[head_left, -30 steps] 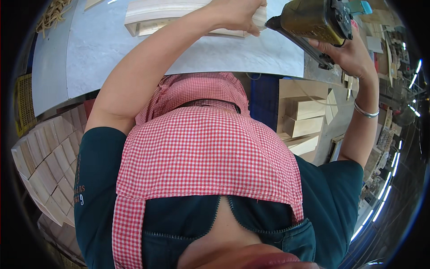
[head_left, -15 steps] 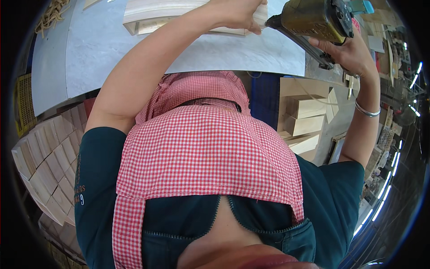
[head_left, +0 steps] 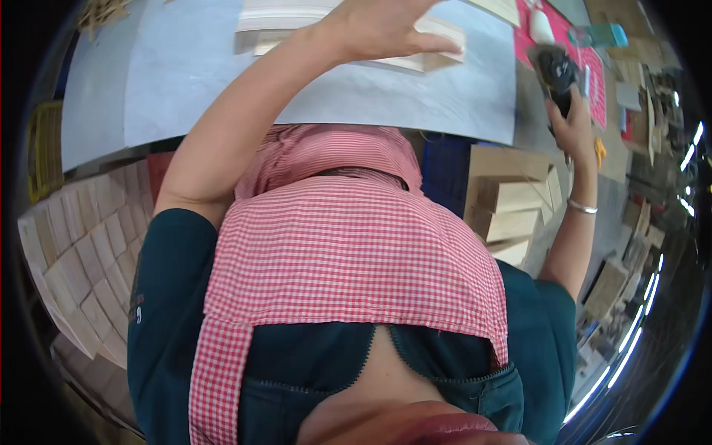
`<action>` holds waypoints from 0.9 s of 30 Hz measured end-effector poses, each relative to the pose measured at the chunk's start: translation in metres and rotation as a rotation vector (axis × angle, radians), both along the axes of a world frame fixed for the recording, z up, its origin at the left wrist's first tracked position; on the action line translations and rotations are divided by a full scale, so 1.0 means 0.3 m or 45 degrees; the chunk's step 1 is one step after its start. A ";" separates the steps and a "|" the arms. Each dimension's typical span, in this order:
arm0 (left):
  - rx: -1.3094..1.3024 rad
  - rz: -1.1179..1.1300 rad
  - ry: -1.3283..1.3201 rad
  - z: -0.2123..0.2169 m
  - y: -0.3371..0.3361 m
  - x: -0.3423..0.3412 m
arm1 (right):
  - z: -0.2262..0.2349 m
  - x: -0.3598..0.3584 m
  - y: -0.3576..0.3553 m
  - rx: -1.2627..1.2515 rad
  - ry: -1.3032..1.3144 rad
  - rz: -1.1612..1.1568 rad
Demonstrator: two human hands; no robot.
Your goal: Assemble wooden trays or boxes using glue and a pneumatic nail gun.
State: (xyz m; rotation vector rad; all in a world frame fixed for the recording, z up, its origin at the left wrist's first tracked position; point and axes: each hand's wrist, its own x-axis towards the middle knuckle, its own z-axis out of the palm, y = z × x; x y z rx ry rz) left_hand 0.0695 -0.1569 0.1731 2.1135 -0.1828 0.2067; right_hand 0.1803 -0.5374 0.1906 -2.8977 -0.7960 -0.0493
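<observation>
My left hand (head_left: 382,30) reaches over a pale wooden box (head_left: 426,64) lying on the white tabletop (head_left: 193,89). Its thumb stretches out above the box's right end, apart from the fingers, which partly leave the picture at the top. Whether the hand touches the wood, I cannot tell. Off to the right, my right hand (head_left: 572,127) is closed around the handle of a dark nail gun (head_left: 555,68). The tool is held beyond the tabletop's right edge, near a pink patterned sheet (head_left: 595,96).
A white bottle (head_left: 541,28) and a clear container with a teal end (head_left: 608,35) lie behind the nail gun. Stacked wooden blocks (head_left: 81,252) fill the lower left. More wooden boxes (head_left: 510,196) sit below the table at right. A yellow crate (head_left: 46,148) stands far left.
The nail gun has moved right in my right hand, away from the wooden box. My left thumb has spread away from the wood, and the box's right end now shows.
</observation>
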 end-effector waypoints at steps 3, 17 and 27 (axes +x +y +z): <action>-0.172 0.492 -0.267 -0.016 0.152 -0.092 | -0.176 0.021 -0.146 -0.021 0.015 -0.106; -0.590 0.631 0.252 -0.224 0.451 -0.309 | -0.323 -0.113 0.110 0.177 -0.273 0.017; -0.473 0.479 0.331 -0.292 0.473 -0.287 | -0.438 -0.295 0.511 0.711 0.141 -0.004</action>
